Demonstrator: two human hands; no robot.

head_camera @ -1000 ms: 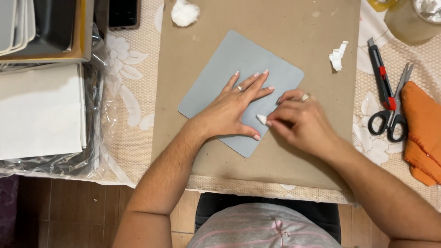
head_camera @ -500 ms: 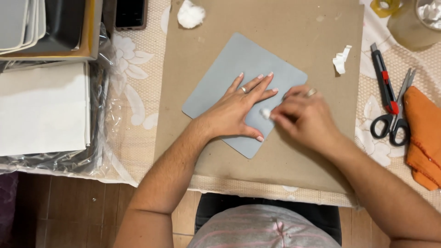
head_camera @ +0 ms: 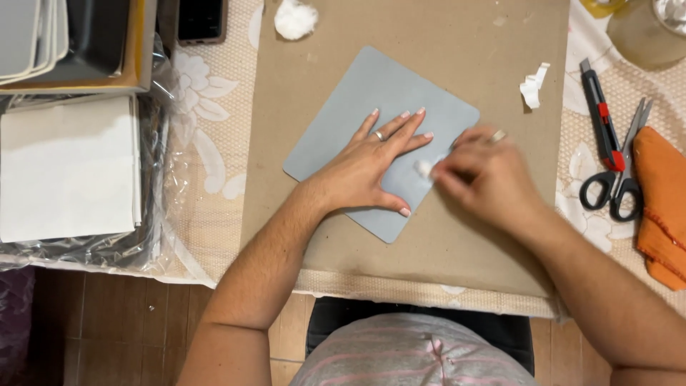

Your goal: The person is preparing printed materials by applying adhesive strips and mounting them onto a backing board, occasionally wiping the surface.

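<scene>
A grey square sheet lies tilted on a brown cardboard mat. My left hand presses flat on the sheet, fingers spread, a ring on one finger. My right hand sits at the sheet's right edge, its fingertips pinched on a small white wad that touches the grey surface. The right hand is slightly blurred.
A white cotton wad and a torn white scrap lie on the mat. A red-and-black utility knife, black scissors and an orange cloth are at right. Plastic-wrapped white sheets, a phone and stacked trays are at left.
My right hand with the white wad has shifted slightly along the sheet's right edge. My left hand stays pressed on the sheet.
</scene>
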